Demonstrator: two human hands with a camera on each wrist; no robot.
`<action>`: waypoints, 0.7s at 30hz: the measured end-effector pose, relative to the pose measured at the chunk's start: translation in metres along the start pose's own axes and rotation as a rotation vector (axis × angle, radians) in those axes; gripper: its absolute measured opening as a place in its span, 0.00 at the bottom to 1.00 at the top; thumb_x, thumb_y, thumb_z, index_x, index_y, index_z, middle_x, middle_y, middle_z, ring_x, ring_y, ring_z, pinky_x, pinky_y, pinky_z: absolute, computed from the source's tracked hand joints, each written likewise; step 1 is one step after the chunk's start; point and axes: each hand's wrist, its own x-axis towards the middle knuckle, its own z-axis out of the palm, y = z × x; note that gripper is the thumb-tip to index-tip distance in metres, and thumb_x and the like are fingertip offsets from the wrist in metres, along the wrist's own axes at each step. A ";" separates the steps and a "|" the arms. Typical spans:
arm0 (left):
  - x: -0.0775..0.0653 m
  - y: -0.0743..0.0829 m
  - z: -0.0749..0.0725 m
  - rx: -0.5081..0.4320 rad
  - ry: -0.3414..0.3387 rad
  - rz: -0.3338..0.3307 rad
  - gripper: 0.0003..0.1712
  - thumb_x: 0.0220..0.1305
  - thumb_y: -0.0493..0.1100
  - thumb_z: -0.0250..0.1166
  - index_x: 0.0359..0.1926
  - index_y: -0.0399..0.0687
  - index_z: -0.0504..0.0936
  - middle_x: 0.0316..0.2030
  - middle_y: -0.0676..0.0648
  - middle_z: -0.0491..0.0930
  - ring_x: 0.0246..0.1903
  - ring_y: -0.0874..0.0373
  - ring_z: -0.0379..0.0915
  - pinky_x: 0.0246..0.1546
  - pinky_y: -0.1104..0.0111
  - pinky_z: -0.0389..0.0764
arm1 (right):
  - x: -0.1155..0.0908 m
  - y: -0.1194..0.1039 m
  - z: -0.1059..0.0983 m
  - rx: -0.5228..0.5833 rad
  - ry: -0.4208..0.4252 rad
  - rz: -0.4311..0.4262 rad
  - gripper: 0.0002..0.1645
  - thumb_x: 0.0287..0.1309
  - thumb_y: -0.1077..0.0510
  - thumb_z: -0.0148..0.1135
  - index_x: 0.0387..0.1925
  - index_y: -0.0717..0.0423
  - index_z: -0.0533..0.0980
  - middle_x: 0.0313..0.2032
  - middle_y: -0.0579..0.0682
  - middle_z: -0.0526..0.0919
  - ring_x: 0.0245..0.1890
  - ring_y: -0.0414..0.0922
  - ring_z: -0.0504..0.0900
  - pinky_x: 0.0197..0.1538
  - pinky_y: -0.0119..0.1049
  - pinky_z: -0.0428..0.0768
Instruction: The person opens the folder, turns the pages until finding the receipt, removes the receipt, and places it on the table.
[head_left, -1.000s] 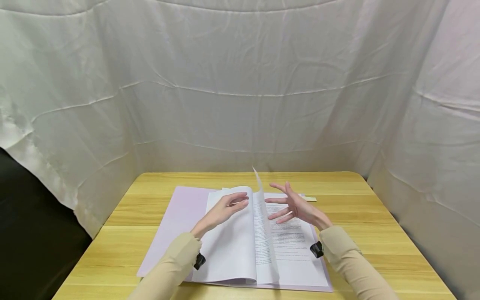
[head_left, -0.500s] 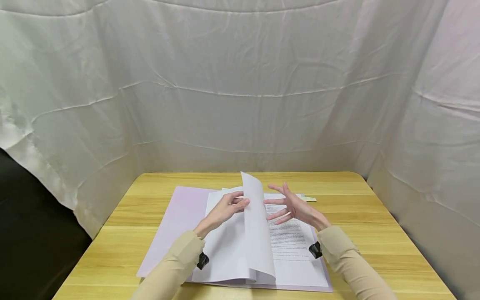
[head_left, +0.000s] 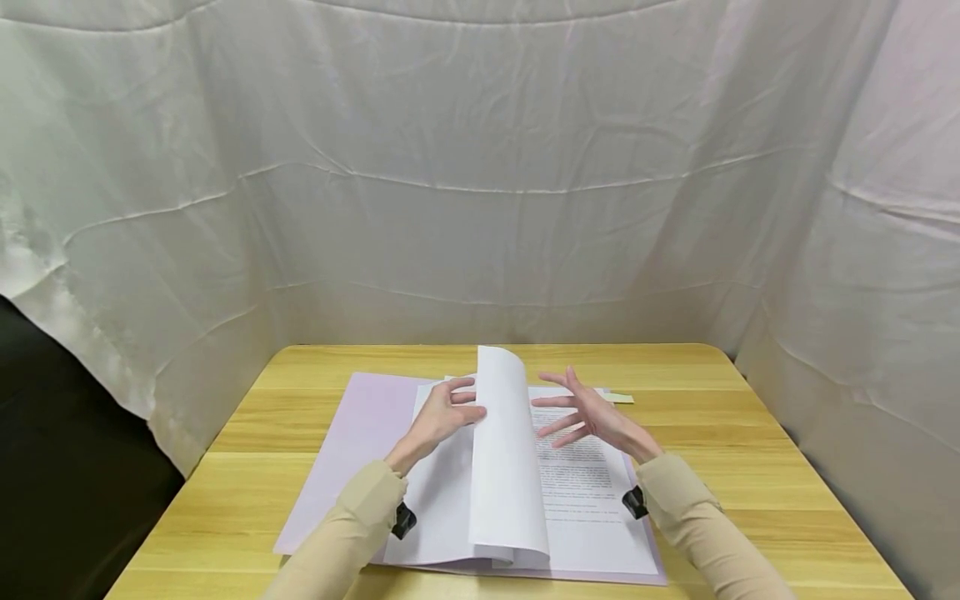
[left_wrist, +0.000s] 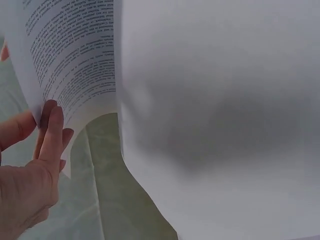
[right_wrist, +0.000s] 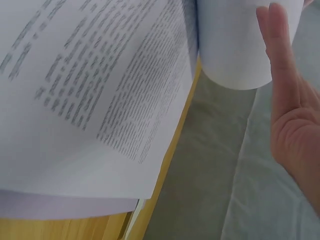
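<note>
A lilac folder (head_left: 369, 425) lies open with a thick set of printed sheets in it. One page (head_left: 507, 458) stands up and curls over toward the left, its blank side to the head camera. My left hand (head_left: 437, 421) pinches this page's left edge; in the left wrist view the thumb (left_wrist: 19, 131) is on one side and the fingers (left_wrist: 54, 135) are on the printed side. My right hand (head_left: 597, 418) is held above the right-hand printed sheet (head_left: 581, 487), fingers spread, close to the curled page and holding nothing. Turned sheets (head_left: 442, 508) lie blank side up on the left.
The folder rests on a wooden table (head_left: 750, 483). A pale green tab (head_left: 619, 398) sticks out past the sheets at the upper right. Grey-white cloth (head_left: 480, 250) hangs behind and beside the table. Dark fabric (head_left: 67, 467) is at the far left.
The page has swung from standing nearly upright to curling leftward. My left hand, at first apart from it, has taken hold of its edge and drawn it slightly left. My right hand barely moves.
</note>
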 end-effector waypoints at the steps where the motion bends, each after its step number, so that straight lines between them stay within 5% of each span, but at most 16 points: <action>1: 0.001 -0.001 -0.001 -0.008 0.012 -0.009 0.38 0.58 0.31 0.69 0.69 0.29 0.67 0.59 0.26 0.78 0.56 0.37 0.81 0.54 0.55 0.86 | 0.000 0.001 -0.001 -0.009 0.015 0.000 0.39 0.78 0.35 0.17 0.80 0.47 0.47 0.73 0.70 0.62 0.58 0.73 0.77 0.53 0.59 0.85; 9: 0.002 -0.006 -0.011 -0.085 0.096 -0.067 0.41 0.54 0.29 0.70 0.69 0.30 0.67 0.60 0.26 0.77 0.52 0.40 0.83 0.49 0.58 0.87 | -0.004 0.013 -0.007 -0.142 0.108 0.002 0.35 0.81 0.42 0.33 0.78 0.55 0.52 0.70 0.72 0.66 0.57 0.68 0.81 0.55 0.52 0.86; 21: 0.004 -0.018 -0.033 -0.010 0.176 -0.082 0.40 0.52 0.33 0.75 0.66 0.31 0.70 0.60 0.28 0.77 0.47 0.49 0.81 0.36 0.72 0.80 | -0.008 0.029 -0.016 -0.434 0.204 -0.005 0.34 0.74 0.50 0.54 0.72 0.63 0.61 0.62 0.70 0.77 0.58 0.61 0.82 0.62 0.58 0.80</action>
